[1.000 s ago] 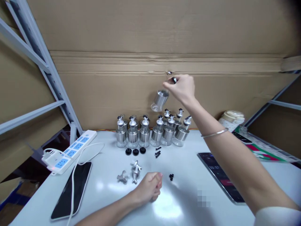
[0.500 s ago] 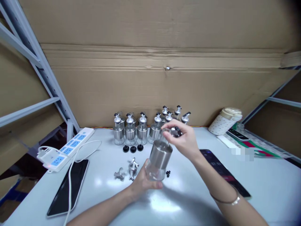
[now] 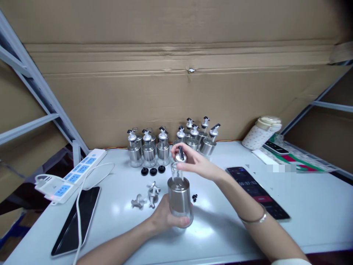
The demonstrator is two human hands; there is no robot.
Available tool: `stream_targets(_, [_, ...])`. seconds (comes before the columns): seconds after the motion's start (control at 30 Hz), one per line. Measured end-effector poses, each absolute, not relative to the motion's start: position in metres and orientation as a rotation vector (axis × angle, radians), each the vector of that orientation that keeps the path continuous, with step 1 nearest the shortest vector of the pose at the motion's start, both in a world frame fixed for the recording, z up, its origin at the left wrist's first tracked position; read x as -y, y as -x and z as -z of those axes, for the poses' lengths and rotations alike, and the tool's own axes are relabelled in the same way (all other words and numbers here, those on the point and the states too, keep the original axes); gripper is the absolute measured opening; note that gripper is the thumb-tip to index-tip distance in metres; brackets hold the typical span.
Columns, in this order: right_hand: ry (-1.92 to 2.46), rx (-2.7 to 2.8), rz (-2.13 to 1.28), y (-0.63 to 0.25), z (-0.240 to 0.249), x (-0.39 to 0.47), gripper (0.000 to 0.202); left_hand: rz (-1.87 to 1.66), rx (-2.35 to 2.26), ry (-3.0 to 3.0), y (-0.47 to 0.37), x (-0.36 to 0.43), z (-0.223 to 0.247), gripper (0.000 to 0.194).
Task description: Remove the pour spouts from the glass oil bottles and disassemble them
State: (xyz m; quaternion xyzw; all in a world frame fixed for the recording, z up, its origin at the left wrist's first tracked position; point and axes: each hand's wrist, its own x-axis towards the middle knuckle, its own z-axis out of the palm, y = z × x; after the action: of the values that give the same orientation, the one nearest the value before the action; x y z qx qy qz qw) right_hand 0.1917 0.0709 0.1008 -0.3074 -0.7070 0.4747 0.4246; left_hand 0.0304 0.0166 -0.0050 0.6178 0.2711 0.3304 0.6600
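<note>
My left hand [image 3: 167,216] is wrapped round the lower part of an oil bottle [image 3: 179,197], clear glass with a brushed-steel sleeve, held nearly upright. Just above the bottle's open glass neck, my right hand [image 3: 199,162] grips a silver pourer spout [image 3: 181,157] with a black lever. Whether the spout touches the rim I cannot tell. Left of the bottle lie silver spout pieces [image 3: 153,193] and another silver piece [image 3: 138,201]. A few tiny black parts [image 3: 194,198] lie just to its right.
Several oil bottles with spouts [image 3: 149,151] stand along the cardboard wall [image 3: 116,99]. Black stoppers [image 3: 153,171] lie before them. At left are a power strip [image 3: 74,177], a cable and a black phone [image 3: 77,222]. A phone showing a timer [image 3: 259,193] and a white flask [image 3: 260,133] are at right.
The bottle has come lower and turned from a rightward tilt to nearly upright. My right hand has shifted left, bringing the spout over the neck. The camera view has shifted slightly.
</note>
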Motion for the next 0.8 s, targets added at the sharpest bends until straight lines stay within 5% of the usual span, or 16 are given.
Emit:
stream_targets(0.23, [0.589, 1.162, -1.330, -0.168, -0.082, -0.078, 0.030, -0.710, -0.640, -1.212, -0.032, -0.018, 0.000, 0.048])
stream_targets(0.8, [0.679, 1.082, -1.489, -0.151, -0.066, -0.063, 0.037, -0.758, -0.626, -1.101, -0.031, -0.016, 0.009, 0.039])
